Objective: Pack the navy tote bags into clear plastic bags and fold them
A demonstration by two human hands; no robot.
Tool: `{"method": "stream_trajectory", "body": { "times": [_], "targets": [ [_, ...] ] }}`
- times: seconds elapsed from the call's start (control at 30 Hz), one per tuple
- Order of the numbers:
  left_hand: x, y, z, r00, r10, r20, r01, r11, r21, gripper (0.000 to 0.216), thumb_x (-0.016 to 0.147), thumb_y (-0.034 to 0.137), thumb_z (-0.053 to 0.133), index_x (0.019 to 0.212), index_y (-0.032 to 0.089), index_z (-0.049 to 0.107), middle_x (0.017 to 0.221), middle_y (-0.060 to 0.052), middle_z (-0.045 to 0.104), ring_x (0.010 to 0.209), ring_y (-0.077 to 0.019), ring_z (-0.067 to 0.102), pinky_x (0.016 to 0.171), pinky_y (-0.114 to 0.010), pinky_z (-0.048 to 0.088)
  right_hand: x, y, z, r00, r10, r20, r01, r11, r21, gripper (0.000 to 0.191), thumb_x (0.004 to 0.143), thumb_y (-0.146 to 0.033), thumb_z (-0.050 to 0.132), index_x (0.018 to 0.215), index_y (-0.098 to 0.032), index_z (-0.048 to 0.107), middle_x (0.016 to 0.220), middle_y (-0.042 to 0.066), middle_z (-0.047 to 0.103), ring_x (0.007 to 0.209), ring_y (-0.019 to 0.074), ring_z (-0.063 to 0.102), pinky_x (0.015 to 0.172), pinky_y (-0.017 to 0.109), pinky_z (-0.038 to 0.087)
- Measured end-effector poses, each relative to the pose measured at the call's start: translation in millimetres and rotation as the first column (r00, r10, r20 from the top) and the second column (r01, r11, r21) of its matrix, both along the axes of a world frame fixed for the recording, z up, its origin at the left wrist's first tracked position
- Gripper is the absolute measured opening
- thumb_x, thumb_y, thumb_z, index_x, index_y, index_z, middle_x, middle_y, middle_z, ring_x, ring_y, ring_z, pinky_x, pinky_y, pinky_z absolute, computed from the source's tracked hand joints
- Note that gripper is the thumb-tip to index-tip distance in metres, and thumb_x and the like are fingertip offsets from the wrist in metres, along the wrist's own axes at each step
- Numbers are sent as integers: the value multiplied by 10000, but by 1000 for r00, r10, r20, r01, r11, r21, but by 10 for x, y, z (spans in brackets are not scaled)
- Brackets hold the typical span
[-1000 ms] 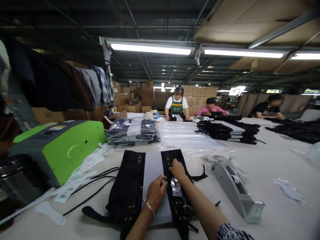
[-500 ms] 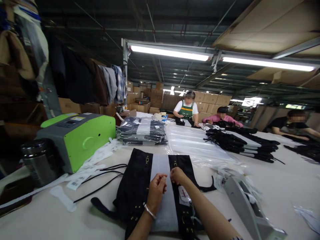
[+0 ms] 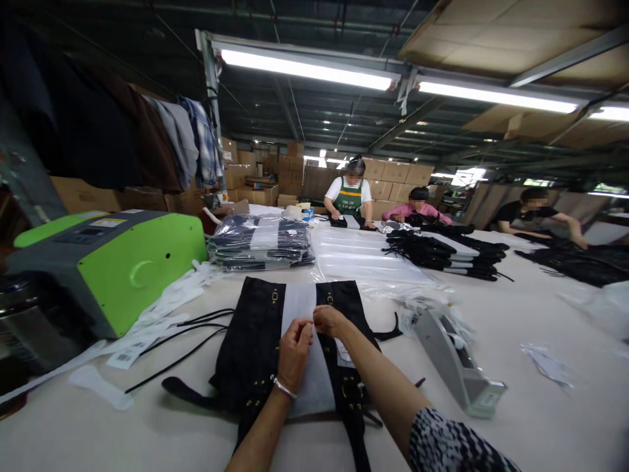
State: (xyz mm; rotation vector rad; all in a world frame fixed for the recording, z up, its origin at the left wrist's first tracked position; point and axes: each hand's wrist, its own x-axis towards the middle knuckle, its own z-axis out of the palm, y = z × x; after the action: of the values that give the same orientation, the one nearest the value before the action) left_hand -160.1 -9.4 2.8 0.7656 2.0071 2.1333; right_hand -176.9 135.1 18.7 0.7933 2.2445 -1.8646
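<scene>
A black cloth item with gold buckles, eyelets and straps, bag-like in shape (image 3: 248, 341), lies flat on the table before me. A pale grey-white band (image 3: 310, 387) runs lengthwise down its middle. Over this band my left hand (image 3: 295, 351) is closed in a pinch, a bracelet on its wrist. My right hand (image 3: 329, 320) pinches too, its fingertips meeting those of the left. Whatever lies between the fingers is too small to make out. Partly behind my right forearm, a white tag (image 3: 343, 354) rests on the black cloth.
A grey tape dispenser (image 3: 459, 360) stands to the right. At left are a green-and-grey machine (image 3: 142, 269), white paper pieces (image 3: 167, 308) and black cords (image 3: 184, 351). Beyond lie bagged goods (image 3: 260, 242), clear plastic bags (image 3: 363, 255) and stacked black items (image 3: 447, 252). Several co-workers sit or stand farther back.
My right hand has moved left from the black cloth beside the band to meet my left fingertips. The view has turned somewhat to the right.
</scene>
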Motion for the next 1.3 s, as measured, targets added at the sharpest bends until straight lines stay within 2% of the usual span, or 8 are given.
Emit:
{"method": "stream_trajectory", "body": {
  "times": [0.2,0.37,0.47,0.53,0.7,0.97,1.1,1.3],
  "targets": [
    [-40,26,-27,983,-51,-177,-6,951,-309,313,952,386,399,1007,192,638,822,-23,682,753,-161,635,693,-258,475,93,205,193,992,-126,-17,127,976,180,269,963,-342,596,1149,-149,609,1044,51,657,820,147,652,694,308,581],
    [-17,112,-65,939,-238,-246,99,877,-470,153,867,250,532,841,228,681,841,-3,695,798,-159,624,739,-265,433,625,730,456,994,-68,87,35,941,337,136,794,-239,768,808,-135,681,631,5,649,559,112,627,505,197,517],
    [6,144,-85,905,-303,-300,101,836,-540,122,849,225,566,849,233,688,872,-5,684,843,-168,610,762,-279,418,900,784,402,978,-19,206,-59,928,368,232,620,-242,866,633,-141,657,466,0,599,444,149,603,424,222,489],
    [13,148,-92,884,-331,-332,87,812,-577,115,851,235,583,888,235,692,900,-11,676,887,-180,602,784,-289,416,993,726,272,978,-24,205,-58,920,387,254,570,-245,881,673,-147,671,448,-9,593,421,160,596,407,230,470],
    [27,141,-96,834,-392,-388,55,759,-648,150,881,286,592,961,250,712,948,-28,659,957,-207,585,827,-312,421,1007,556,-42,996,-94,4,84,914,398,430,580,-142,839,977,-152,675,598,-47,645,459,103,564,432,197,424],
    [66,159,-69,805,-417,-422,22,732,-681,181,906,359,593,980,244,712,968,-31,663,975,-208,585,857,-317,433,1026,497,-203,950,-187,-251,260,917,303,327,827,-280,623,1121,-135,616,760,5,691,632,142,653,580,245,521],
    [68,160,-50,813,-402,-421,4,727,-687,177,915,355,580,947,236,707,967,-29,671,973,-199,592,856,-307,440,1001,409,-328,926,-186,-329,324,840,435,393,743,-211,662,1131,-156,638,828,34,704,760,195,672,738,314,539],
    [76,157,-36,832,-389,-395,-2,711,-703,195,912,346,564,968,236,716,986,-42,691,995,-205,606,865,-303,453,1002,288,-403,913,-64,-404,332,692,641,471,722,-177,615,1190,-132,649,1190,159,627,1119,296,593,1055,431,421]
  ]
}}
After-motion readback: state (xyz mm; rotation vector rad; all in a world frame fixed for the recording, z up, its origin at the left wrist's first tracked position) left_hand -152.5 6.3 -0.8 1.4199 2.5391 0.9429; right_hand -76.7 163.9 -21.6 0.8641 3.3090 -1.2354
